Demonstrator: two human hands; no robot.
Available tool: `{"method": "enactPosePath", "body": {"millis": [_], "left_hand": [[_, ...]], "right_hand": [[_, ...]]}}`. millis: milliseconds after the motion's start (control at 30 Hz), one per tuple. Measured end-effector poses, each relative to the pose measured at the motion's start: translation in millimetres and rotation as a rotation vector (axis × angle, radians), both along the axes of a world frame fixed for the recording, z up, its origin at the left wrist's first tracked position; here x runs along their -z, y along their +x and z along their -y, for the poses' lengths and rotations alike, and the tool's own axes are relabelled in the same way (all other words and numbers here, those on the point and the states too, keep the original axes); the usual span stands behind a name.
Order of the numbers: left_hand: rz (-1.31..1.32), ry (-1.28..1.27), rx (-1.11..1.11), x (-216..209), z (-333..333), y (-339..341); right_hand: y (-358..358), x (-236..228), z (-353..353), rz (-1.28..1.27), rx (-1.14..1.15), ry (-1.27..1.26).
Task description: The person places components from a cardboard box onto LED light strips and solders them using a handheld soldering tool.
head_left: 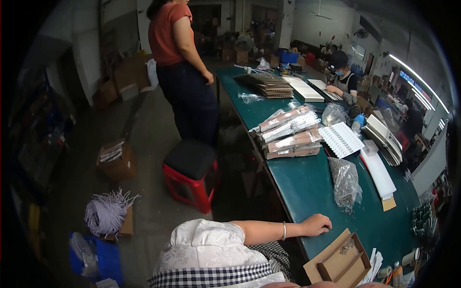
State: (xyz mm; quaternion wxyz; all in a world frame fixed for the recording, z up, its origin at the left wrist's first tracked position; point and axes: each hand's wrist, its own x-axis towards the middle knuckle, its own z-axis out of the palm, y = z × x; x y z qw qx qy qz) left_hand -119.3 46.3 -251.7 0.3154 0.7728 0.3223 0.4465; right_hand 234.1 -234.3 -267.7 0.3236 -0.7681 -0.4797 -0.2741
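Cord (106, 215): a pale, tangled coil spills over a brown carton on the dark floor

Stool (189, 161): red legs and a black seat, just in front of a standing person in a rust-coloured top (170, 41)

Bundles (293, 144): brown and white strips in clear wrap lie piled along the left edge of the green table (307, 187)

Left hand (315, 224): reaching from a white sleeve, a bangle (284, 231) at the wrist, it rests at the table edge with fingers curled in; whether anything lies in the palm cannot be told

Right hand: perhaps the slivers of skin (326, 285) at the lower edge, too slight to show its grip or whether it meets the left

Box (338, 270): open brown card at the table's near end, beside the left hand, with small metal pieces (346, 246) inside; it looks light and fairly stiff, best held by both long sides and kept level, since the loose pieces would probably slide

Bag (345, 180): clear plastic with small grey bits, likely soft and slippery, best gathered at the top
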Motion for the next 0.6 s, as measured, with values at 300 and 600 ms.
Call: {"method": "enactPosePath", "body": {"millis": [300,600], "left_hand": [[0.066,-0.009,0.042,0,2,1],[0.093,-0.002,0.037,-1,-2,3]], "right_hand": [[-8,-15,-2,-0.020,0.012,0.017],[1,-17,-32,0.074,-0.502,0.439]]}}
